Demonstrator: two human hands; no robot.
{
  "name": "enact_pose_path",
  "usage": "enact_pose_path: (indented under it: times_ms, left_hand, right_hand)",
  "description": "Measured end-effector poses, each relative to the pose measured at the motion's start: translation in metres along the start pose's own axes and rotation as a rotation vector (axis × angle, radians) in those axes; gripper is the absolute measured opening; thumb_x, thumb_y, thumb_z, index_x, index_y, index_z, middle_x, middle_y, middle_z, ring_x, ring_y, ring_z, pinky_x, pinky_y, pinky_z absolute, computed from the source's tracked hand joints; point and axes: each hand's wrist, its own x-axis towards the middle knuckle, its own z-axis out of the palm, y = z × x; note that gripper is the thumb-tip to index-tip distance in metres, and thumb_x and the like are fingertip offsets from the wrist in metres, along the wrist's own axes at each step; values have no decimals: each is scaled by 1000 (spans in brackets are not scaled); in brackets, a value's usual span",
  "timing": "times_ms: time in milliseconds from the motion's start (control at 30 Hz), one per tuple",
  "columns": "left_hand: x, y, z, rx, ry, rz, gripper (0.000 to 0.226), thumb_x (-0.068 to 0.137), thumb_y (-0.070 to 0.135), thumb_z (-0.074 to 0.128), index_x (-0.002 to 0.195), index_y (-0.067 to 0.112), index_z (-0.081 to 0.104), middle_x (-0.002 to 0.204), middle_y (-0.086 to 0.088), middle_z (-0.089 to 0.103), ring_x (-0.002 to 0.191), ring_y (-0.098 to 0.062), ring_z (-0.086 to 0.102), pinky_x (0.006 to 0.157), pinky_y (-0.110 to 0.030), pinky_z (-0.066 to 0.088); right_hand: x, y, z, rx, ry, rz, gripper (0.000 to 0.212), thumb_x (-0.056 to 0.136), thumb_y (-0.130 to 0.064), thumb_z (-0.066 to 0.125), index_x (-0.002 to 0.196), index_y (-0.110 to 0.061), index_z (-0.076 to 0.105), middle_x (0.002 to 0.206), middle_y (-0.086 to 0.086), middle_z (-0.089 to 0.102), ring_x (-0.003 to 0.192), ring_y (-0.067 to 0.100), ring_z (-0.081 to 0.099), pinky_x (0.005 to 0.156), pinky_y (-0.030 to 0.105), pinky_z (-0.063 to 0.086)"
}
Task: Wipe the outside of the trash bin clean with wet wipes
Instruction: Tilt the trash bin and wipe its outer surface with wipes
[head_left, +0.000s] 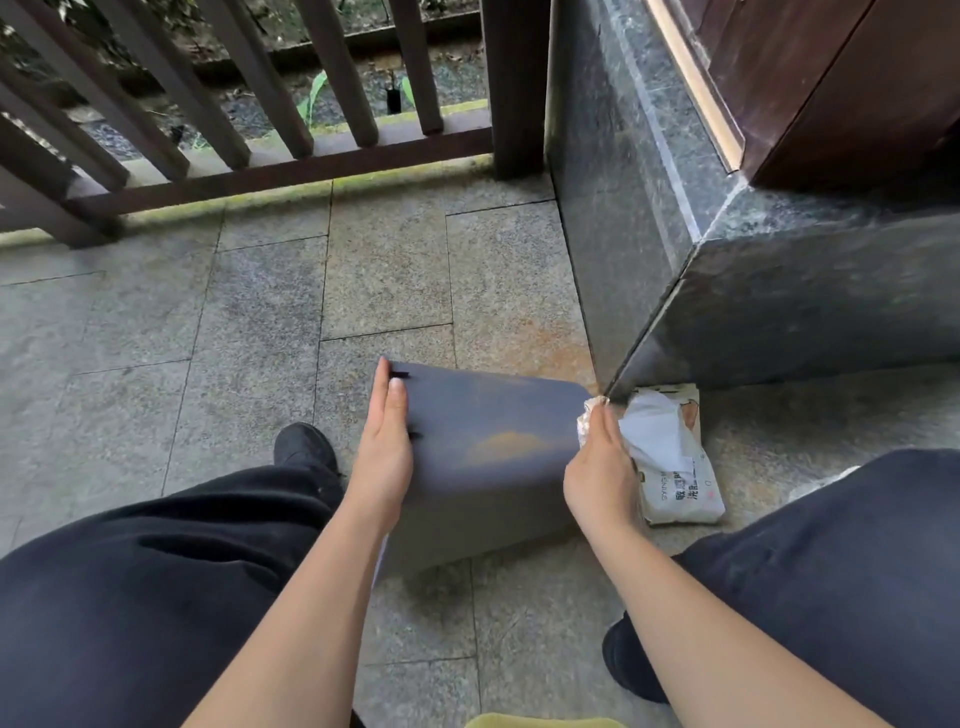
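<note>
Head view looked down on a dark trash bin (483, 447) lying tipped on its side on the stone floor (260, 322), between the person's knees and just short of the corner of a dark stone step (779, 291). An orange, dusty smear showed on the bin's upturned face, nearest the person's side of it.

On the bin's left edge the left hand (387, 441) lay flat, fingers straight and together, pressing against the side to steady it; its grip was wide and held nothing. At the bin's right edge the right hand (602, 467) had its grip closed round a crumpled wet wipe (589, 418), which touched the bin's far right corner. Just right of the bin, touching the foot of the step, lay an opened pack of wipes (675, 467) with a loose sheet standing up out of it.

Judging from this, the wiping stroke was in hand and much of the face remained dirty. To do it well, the wipe should probably be drawn across the upturned face in overlapping passes towards the left hand, with firm pressure over the orange patch, while the left hand holds the bin from sliding. The bin would then need turning to reach its other sides, and a fresh wipe taken once this one soils.
</note>
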Motion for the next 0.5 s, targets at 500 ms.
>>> enact_pose_path:
  times_ms: [500]
  left_hand:
    - [7,-9,9,-162,30,-5,50,106,30,45,154,34,31,143,15,42,100,27,51,74,4,37]
  right_hand:
    - [-98,-91,32,124,-131,-760,59,97,-7,38,155,-11,27,164,-2,18,151,7,14,124,36,8]
